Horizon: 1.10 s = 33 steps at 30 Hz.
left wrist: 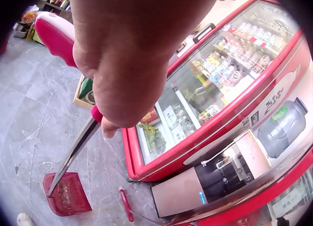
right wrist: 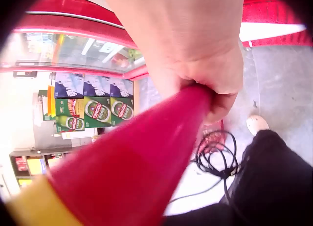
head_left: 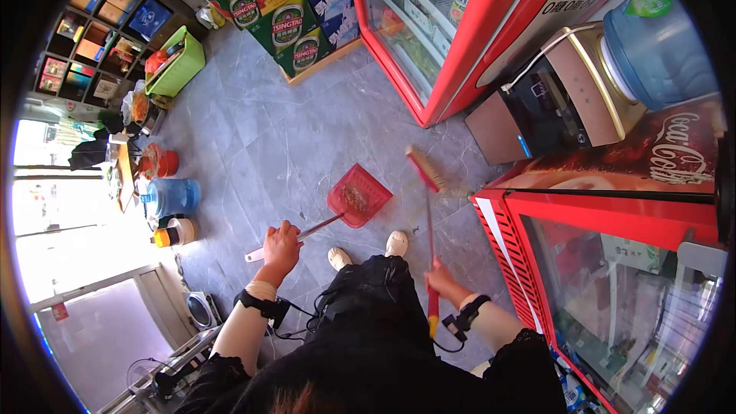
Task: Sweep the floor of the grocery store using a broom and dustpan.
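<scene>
My left hand (head_left: 281,247) grips the handle of a red dustpan (head_left: 360,196), whose pan lies on the grey tiles in front of my feet with some debris in it. In the left wrist view that hand (left wrist: 129,89) wraps the pink-and-white grip (left wrist: 57,36). My right hand (head_left: 448,282) holds a broom (head_left: 424,171) by its red and yellow handle. The broom head is at floor level, right of the dustpan and apart from it. From the right wrist, the red handle (right wrist: 142,152) fills much of the view, with the right hand (right wrist: 205,74) curled round it.
Red glass-front fridges (head_left: 429,38) and a dispenser (head_left: 556,100) line the right side. Beer cartons (head_left: 284,27) stand ahead. A green basket (head_left: 178,65) and a blue water jug (head_left: 172,198) sit along the left. Black cables (right wrist: 215,157) hang near my legs.
</scene>
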Each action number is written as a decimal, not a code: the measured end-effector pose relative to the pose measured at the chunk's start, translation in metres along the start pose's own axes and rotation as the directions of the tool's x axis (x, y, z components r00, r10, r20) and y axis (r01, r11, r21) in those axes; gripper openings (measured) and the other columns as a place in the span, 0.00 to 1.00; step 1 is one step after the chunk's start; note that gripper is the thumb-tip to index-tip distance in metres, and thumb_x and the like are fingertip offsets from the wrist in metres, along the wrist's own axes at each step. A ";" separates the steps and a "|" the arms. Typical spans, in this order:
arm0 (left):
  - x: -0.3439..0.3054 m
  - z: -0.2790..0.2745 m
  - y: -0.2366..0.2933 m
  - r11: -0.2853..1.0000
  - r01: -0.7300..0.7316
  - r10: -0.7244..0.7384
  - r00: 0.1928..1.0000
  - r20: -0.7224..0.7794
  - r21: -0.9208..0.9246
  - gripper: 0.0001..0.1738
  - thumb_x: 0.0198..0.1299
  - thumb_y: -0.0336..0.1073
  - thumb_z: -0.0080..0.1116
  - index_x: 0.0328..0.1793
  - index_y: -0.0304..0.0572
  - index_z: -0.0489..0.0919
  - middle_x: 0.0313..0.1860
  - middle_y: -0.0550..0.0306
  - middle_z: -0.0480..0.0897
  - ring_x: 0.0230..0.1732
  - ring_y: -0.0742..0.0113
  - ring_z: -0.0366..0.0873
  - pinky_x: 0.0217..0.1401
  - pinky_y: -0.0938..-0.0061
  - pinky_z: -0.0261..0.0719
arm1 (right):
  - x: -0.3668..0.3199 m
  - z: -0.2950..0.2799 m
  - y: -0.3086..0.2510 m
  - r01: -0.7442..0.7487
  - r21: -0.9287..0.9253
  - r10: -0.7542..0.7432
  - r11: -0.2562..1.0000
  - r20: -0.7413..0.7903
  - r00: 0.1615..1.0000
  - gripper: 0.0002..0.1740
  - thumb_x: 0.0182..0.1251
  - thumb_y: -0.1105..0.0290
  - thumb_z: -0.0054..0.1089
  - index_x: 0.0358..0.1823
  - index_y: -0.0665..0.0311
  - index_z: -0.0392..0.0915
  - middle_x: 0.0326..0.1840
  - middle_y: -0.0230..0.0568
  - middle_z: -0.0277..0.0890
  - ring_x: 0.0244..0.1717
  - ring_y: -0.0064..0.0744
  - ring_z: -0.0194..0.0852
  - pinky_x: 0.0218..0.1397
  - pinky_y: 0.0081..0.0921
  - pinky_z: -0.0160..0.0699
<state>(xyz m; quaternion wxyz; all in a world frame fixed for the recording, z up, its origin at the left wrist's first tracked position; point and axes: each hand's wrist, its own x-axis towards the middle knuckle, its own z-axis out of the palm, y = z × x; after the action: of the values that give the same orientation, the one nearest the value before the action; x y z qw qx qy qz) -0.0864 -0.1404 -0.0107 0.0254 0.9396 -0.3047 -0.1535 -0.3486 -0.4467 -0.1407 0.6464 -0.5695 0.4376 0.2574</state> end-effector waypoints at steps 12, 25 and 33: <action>-0.005 -0.005 -0.005 1.000 -0.011 0.011 1.000 -0.001 0.015 0.13 0.44 0.36 0.65 0.36 0.47 0.76 0.36 0.58 0.72 0.37 0.61 0.74 0.45 0.68 0.64 | -0.041 -0.011 -0.067 0.008 0.115 -0.019 0.993 0.099 0.995 0.39 0.59 0.75 0.52 0.72 0.55 0.47 0.16 0.33 0.65 0.11 0.26 0.64 0.12 0.27 0.67; 0.000 -0.006 0.011 0.998 -0.051 0.050 0.998 -0.030 -0.037 0.14 0.42 0.36 0.67 0.36 0.47 0.77 0.35 0.59 0.74 0.38 0.61 0.74 0.45 0.65 0.64 | -0.070 -0.026 -0.014 -0.109 0.285 0.033 0.952 0.259 0.965 0.31 0.61 0.73 0.52 0.67 0.50 0.56 0.18 0.29 0.62 0.14 0.20 0.60 0.15 0.22 0.63; 0.006 -0.018 0.059 0.933 -0.359 0.359 0.933 -0.043 0.005 0.13 0.38 0.37 0.69 0.33 0.49 0.79 0.35 0.61 0.75 0.38 0.62 0.74 0.45 0.66 0.65 | -0.192 -0.010 0.087 -0.005 0.801 -0.034 0.598 0.031 0.999 0.11 0.66 0.66 0.49 0.49 0.49 0.66 0.21 0.30 0.62 0.15 0.19 0.57 0.15 0.19 0.61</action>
<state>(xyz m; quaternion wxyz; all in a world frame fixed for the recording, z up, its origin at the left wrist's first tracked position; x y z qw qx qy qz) -0.1100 -0.1925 0.0131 0.0609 0.8713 -0.4702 -0.1264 -0.5167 -0.4059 -0.0194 0.8444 -0.2173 0.4880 0.0410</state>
